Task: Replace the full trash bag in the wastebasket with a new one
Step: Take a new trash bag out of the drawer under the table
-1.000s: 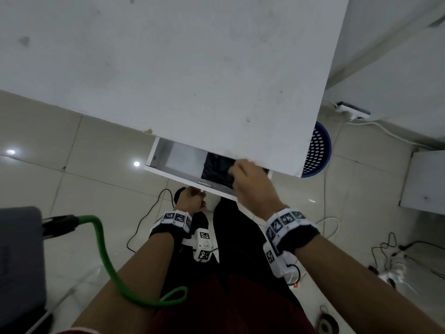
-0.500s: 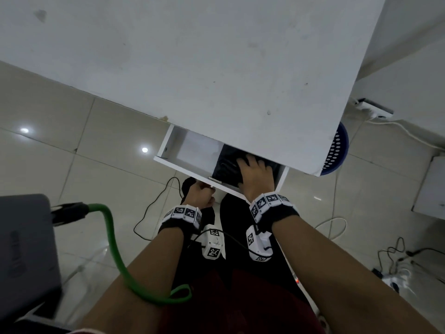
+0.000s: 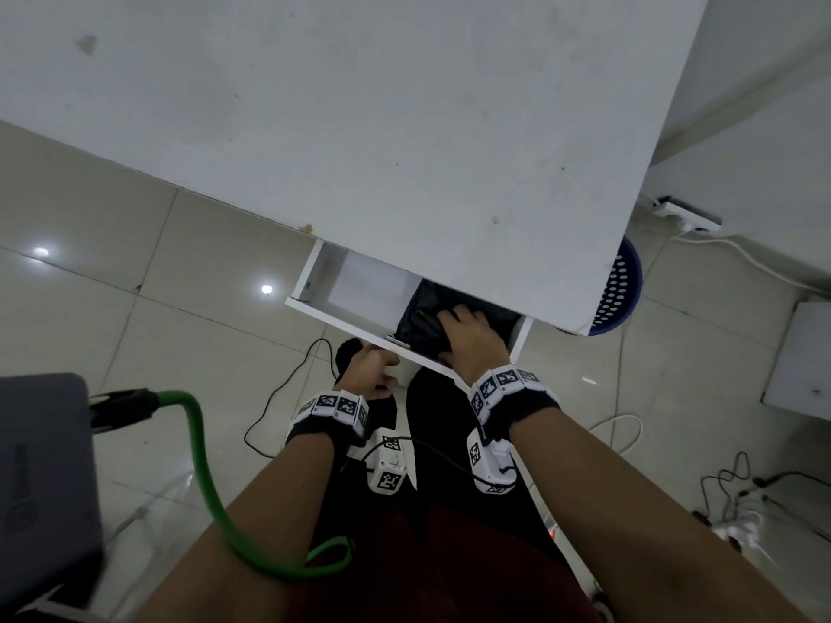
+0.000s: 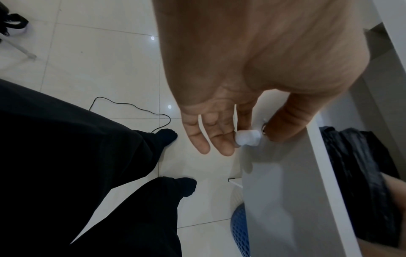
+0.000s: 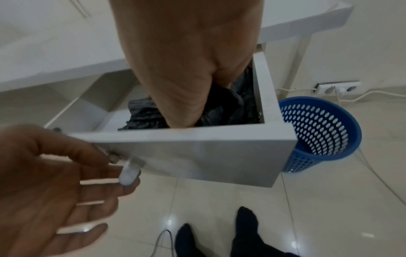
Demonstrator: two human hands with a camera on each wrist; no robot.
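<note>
A white counter fills the upper part of the head view, its top marked with faint smudges and specks. A white drawer is pulled out from under its front edge. Black trash bags are bunched in the right part of the drawer, while the left part shows bare white board.

The right hand is pushed down into the black plastic; whether its grip is closed on a bag cannot be told, since the fingertips are buried. The left hand is held at the drawer front, its grip loose and open, with thumb and forefinger around the small white knob and the other fingers straight.

The blue perforated wastebasket stands on the floor just right of the drawer, partly under the counter corner, and no liner is seen inside it.

The floor is laid with glossy pale tiles in which ceiling lights are mirrored. A white power strip lies near the wall behind the wastebasket, cables trail over the tiles, and a green hose curves from a grey box at the left.
</note>
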